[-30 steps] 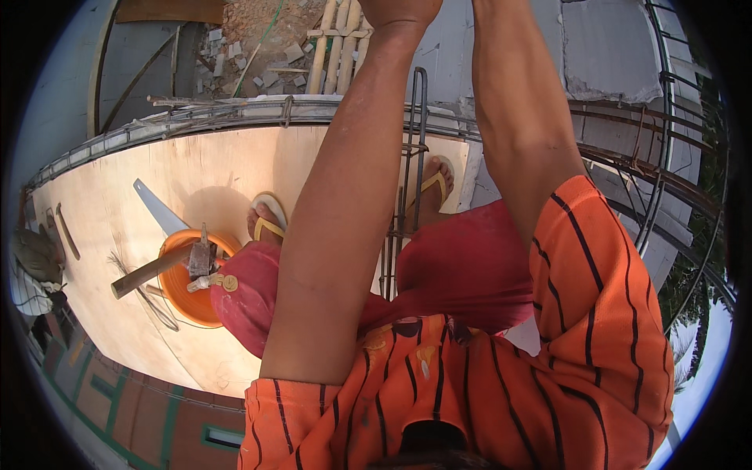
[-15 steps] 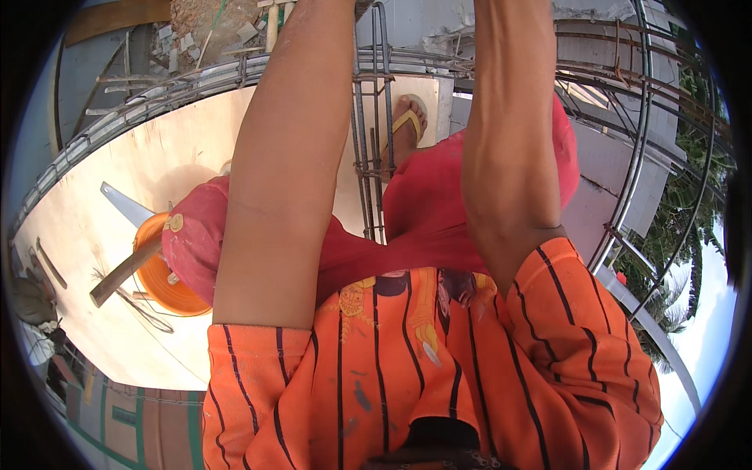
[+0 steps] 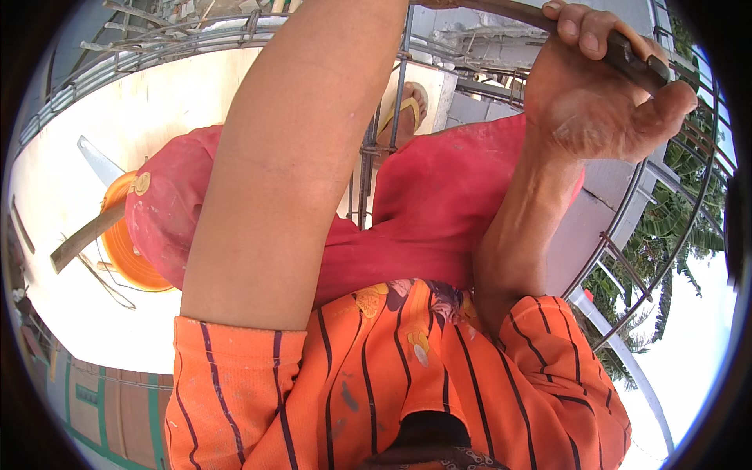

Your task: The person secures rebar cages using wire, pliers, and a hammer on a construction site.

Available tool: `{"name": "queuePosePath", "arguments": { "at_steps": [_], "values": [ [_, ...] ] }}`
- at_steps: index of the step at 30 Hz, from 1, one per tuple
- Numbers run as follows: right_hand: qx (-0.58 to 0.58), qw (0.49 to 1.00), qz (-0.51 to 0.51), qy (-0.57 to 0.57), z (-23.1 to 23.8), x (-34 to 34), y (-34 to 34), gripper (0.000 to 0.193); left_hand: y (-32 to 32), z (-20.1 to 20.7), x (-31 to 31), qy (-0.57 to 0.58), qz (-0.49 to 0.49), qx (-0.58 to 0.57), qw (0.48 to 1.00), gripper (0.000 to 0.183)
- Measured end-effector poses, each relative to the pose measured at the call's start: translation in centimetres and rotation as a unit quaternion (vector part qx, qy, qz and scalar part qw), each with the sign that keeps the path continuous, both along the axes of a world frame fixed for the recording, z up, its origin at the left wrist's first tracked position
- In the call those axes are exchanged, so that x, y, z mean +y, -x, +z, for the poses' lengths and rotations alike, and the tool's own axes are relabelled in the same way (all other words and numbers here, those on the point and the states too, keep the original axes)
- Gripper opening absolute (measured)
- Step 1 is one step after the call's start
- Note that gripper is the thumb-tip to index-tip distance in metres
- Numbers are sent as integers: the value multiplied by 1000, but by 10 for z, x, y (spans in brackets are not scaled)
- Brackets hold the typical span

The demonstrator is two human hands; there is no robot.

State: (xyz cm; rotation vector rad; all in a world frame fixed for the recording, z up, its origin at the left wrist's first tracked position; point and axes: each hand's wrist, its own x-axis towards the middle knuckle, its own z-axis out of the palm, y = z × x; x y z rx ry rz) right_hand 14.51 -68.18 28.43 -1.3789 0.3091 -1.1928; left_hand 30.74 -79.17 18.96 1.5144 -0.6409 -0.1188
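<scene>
My right hand (image 3: 591, 113) is raised at the upper right, its fingers curled around the thicker end of a long dark metal bar (image 3: 513, 11). The thumb points outward beside the bar's end. From there the bar runs left along the top edge, and its far end is hidden by my left arm or cut off. My left forearm (image 3: 294, 157) reaches up past the top edge, so my left hand is out of the picture. Upright steel rebar (image 3: 366, 168) stands between my legs, partly covered by my left arm.
On the pale board (image 3: 180, 94) at left is an orange bucket (image 3: 129, 254), with a saw blade (image 3: 98, 162) and a wooden handle (image 3: 86, 237) at it. Curved rebar (image 3: 157, 56) crosses behind; more bars (image 3: 627, 243) stand at right. A sandalled foot (image 3: 407, 110) rests ahead.
My right hand has come down into view from beyond the top edge, with the bar in it. My right elbow is more bent, and the view has shifted slightly.
</scene>
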Motion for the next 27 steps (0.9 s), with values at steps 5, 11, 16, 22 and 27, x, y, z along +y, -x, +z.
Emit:
{"name": "queuePosePath", "arguments": {
  "at_steps": [5, 11, 16, 22, 27],
  "values": [
    [68, 987, -143, 1, -4, -9, -43, 47, -27, -33, 7, 32, -58, 14, 998, 22],
    [104, 990, -84, -34, 14, -78, -46, 50, -51, -6, 32, -25, -393, 159, 905, 19],
    [46, 992, -28, 110, 77, -152, -38, 46, -30, 30, 45, -72, -327, 14, 942, 23],
    [17, 994, 91, -56, 51, -196, 37, 53, -94, 72, 72, 175, -319, 108, 925, 29],
    [2, 996, 69, -62, 18, -198, 62, 55, -61, 77, 62, 250, -456, 94, 849, 31]
  ]
}}
